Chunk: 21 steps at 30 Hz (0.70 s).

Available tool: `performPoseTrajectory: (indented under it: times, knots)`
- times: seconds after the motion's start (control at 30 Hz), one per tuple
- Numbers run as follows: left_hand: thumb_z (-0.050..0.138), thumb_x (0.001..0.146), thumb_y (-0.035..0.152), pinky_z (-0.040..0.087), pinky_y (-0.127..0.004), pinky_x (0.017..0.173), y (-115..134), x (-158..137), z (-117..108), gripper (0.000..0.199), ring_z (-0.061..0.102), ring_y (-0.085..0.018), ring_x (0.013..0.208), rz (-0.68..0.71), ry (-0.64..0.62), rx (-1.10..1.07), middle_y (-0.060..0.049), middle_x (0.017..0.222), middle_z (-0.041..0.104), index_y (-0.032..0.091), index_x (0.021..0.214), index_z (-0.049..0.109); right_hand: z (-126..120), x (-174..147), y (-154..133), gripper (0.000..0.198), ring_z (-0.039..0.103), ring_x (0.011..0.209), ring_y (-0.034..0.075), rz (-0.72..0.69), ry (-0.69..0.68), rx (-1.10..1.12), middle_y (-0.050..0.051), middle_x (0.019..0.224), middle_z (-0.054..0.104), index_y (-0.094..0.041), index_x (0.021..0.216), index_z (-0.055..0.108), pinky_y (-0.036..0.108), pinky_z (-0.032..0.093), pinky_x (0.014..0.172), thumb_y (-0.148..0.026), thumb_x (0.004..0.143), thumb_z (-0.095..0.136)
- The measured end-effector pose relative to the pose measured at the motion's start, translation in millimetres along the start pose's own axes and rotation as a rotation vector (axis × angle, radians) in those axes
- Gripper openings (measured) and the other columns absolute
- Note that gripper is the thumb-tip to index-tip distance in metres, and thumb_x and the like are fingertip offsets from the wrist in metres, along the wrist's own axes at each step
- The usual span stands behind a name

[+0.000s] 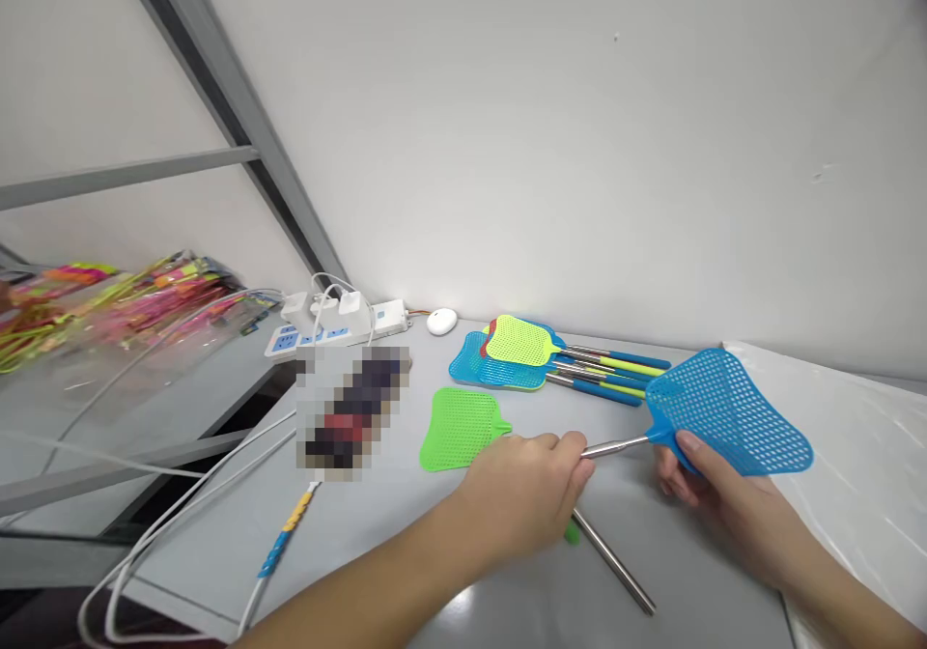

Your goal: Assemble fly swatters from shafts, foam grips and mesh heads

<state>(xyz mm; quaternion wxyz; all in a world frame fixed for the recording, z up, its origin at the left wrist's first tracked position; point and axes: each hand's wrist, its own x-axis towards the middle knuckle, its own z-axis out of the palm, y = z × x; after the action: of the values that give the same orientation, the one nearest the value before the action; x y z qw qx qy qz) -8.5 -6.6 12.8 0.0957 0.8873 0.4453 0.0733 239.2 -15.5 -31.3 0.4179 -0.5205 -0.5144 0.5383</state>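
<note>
A blue fly swatter (731, 412) with a metal shaft is held between my hands above the table. My left hand (532, 490) wraps round its shaft. Near the neck, my right hand (716, 485) pinches the base of the blue mesh head, thumb on top. Behind my left hand lies a green fly swatter (462, 427), its handle largely hidden by that hand. A bare metal rod (615, 562) rests on the table below my left hand, its far end covered. Toward the wall lies a pile of fly swatters (518, 340) with yellow and blue heads and handles.
A power strip (290, 340) with chargers and white cables stands at the back left, beside a round white device (441, 321). A blurred-out item (354, 412) lies on the table. Colourful packaged goods (145, 311) fill the left shelf. White sheeting (855, 456) covers the right side.
</note>
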Motion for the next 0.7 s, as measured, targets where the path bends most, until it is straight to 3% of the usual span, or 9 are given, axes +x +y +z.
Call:
performPoseTrajectory:
  times: [0.17,0.7]
  knots:
    - [0.025,0.100,0.037,0.036,-0.028,0.050,-0.8,-0.2,1.8,0.031,0.062,-0.019,0.062,0.003,0.050,0.030,0.000,0.081,0.066,0.025,0.103,0.053,-4.0,2.0,0.8,0.042,0.047,0.063,0.017,-0.035,-0.015,-0.061,0.001,0.061,0.050,-0.021,0.069,0.060,0.032,0.037,0.066,-0.051,0.094,0.043]
    - [0.034,0.100,0.039,0.032,-0.027,0.050,-11.0,4.1,2.2,0.028,0.058,-0.015,0.064,0.045,0.115,0.018,0.001,0.083,0.061,0.025,0.097,0.057,-0.2,2.0,4.0,0.043,0.046,0.063,0.018,0.024,-0.011,0.027,0.001,0.060,0.048,-0.022,0.071,0.061,0.033,0.036,0.066,-0.053,0.094,0.042]
